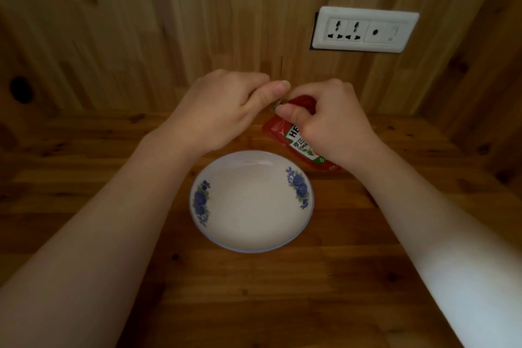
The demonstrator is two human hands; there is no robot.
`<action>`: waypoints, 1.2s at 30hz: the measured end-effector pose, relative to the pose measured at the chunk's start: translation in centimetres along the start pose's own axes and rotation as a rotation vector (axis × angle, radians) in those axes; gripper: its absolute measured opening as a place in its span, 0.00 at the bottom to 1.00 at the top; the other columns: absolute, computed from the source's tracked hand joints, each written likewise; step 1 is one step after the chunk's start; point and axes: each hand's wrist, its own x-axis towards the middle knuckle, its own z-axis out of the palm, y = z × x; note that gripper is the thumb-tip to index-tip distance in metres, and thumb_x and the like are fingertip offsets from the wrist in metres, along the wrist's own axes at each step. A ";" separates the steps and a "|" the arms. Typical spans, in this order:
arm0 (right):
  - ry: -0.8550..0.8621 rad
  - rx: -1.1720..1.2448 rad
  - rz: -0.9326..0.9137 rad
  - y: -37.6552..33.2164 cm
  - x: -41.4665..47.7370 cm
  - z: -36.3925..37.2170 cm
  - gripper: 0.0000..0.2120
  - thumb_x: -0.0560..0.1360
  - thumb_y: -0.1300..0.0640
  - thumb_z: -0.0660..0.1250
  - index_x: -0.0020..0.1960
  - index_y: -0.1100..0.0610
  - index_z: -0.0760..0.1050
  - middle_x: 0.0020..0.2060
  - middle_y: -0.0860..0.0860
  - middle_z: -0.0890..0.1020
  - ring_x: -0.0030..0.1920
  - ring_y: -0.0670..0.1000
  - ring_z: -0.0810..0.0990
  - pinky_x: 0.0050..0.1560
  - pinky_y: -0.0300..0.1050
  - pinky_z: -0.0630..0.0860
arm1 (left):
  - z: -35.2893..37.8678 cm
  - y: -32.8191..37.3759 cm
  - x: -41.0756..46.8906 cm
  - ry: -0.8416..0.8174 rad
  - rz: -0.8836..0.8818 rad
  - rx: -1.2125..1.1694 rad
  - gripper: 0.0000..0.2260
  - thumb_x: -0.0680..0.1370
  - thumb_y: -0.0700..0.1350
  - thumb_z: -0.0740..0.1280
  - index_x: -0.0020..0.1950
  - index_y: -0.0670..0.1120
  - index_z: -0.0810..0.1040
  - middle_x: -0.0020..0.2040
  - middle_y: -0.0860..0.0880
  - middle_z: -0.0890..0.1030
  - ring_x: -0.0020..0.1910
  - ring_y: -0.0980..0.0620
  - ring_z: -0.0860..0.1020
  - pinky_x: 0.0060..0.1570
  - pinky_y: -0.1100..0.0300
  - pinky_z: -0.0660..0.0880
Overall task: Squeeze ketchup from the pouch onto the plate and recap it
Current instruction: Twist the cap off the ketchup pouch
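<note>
ketchup pouch sits at centre-right, upper end lifted off the bench, just behind the plate's right rim. left hand has fingers pinched together at the pouch's top end; the cap itself is hidden, can't tell if it's on. plate, white with blue flowers, is bare, on the bench below both hands. right hand is clamped on the pouch's neck, thumb on the front. wall socket upper right.
</note>
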 end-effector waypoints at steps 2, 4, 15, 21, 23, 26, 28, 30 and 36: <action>-0.009 -0.002 0.000 0.1 0.0 0.2 0.08 0.79 0.51 0.73 0.43 0.52 0.84 0.37 0.53 0.86 0.40 0.54 0.83 0.41 0.48 0.78 | -0.3 -0.2 0.0 -0.009 -0.002 -0.182 0.15 0.82 0.58 0.57 0.52 0.51 0.78 0.38 0.52 0.79 0.37 0.53 0.78 0.39 0.50 0.75; -0.010 0.008 0.012 0.2 0.0 0.2 0.07 0.79 0.50 0.73 0.42 0.47 0.82 0.36 0.48 0.84 0.39 0.50 0.82 0.38 0.43 0.74 | -0.5 -0.4 0.0 0.002 0.015 -0.374 0.10 0.82 0.49 0.62 0.60 0.47 0.78 0.42 0.50 0.79 0.38 0.50 0.79 0.43 0.50 0.78; -0.013 0.021 0.022 0.5 0.1 0.2 0.07 0.79 0.50 0.73 0.42 0.45 0.82 0.34 0.42 0.82 0.37 0.44 0.81 0.34 0.38 0.73 | 0.2 -0.5 0.4 0.058 -0.040 -0.345 0.02 0.78 0.44 0.70 0.47 0.51 0.82 0.36 0.55 0.81 0.33 0.57 0.80 0.39 0.58 0.79; -0.021 0.022 0.010 0.7 0.1 0.5 0.10 0.79 0.49 0.73 0.39 0.42 0.80 0.35 0.41 0.82 0.36 0.42 0.81 0.33 0.33 0.72 | -0.2 -0.5 0.2 0.023 -0.061 -0.285 0.08 0.80 0.52 0.67 0.53 0.50 0.82 0.41 0.52 0.82 0.38 0.53 0.80 0.43 0.52 0.79; -0.004 0.042 0.013 0.8 0.1 0.4 0.12 0.79 0.49 0.73 0.37 0.41 0.78 0.34 0.41 0.82 0.36 0.42 0.82 0.31 0.29 0.71 | -0.5 -0.4 0.2 0.016 -0.043 -0.359 0.10 0.79 0.42 0.69 0.60 0.48 0.81 0.48 0.47 0.82 0.41 0.48 0.81 0.45 0.53 0.80; 0.000 0.072 0.014 0.8 0.1 0.3 0.10 0.79 0.48 0.73 0.39 0.42 0.80 0.35 0.43 0.84 0.36 0.44 0.83 0.32 0.32 0.74 | -0.4 -0.3 0.2 0.009 -0.025 -0.349 0.12 0.77 0.34 0.69 0.58 0.46 0.83 0.48 0.46 0.83 0.38 0.47 0.82 0.42 0.55 0.81; -0.008 0.080 0.011 0.8 0.1 0.3 0.09 0.79 0.48 0.73 0.40 0.42 0.80 0.35 0.43 0.84 0.36 0.43 0.83 0.32 0.32 0.75 | -0.2 -0.4 0.4 0.029 -0.050 -0.351 0.09 0.77 0.35 0.69 0.54 0.45 0.84 0.43 0.50 0.83 0.34 0.49 0.81 0.39 0.57 0.80; -0.008 0.072 0.014 0.9 0.2 0.4 0.08 0.78 0.48 0.73 0.40 0.42 0.81 0.35 0.43 0.84 0.37 0.43 0.83 0.33 0.32 0.75 | 0.0 -0.5 0.4 0.046 -0.064 -0.352 0.07 0.77 0.38 0.70 0.52 0.47 0.84 0.40 0.53 0.82 0.32 0.53 0.80 0.37 0.61 0.79; -0.037 0.048 0.045 1.1 0.2 0.6 0.07 0.79 0.47 0.73 0.43 0.46 0.83 0.37 0.43 0.84 0.38 0.43 0.83 0.35 0.34 0.77 | 0.1 -0.8 0.2 0.020 -0.074 -0.306 0.06 0.79 0.52 0.69 0.54 0.54 0.82 0.39 0.59 0.81 0.34 0.62 0.79 0.41 0.59 0.78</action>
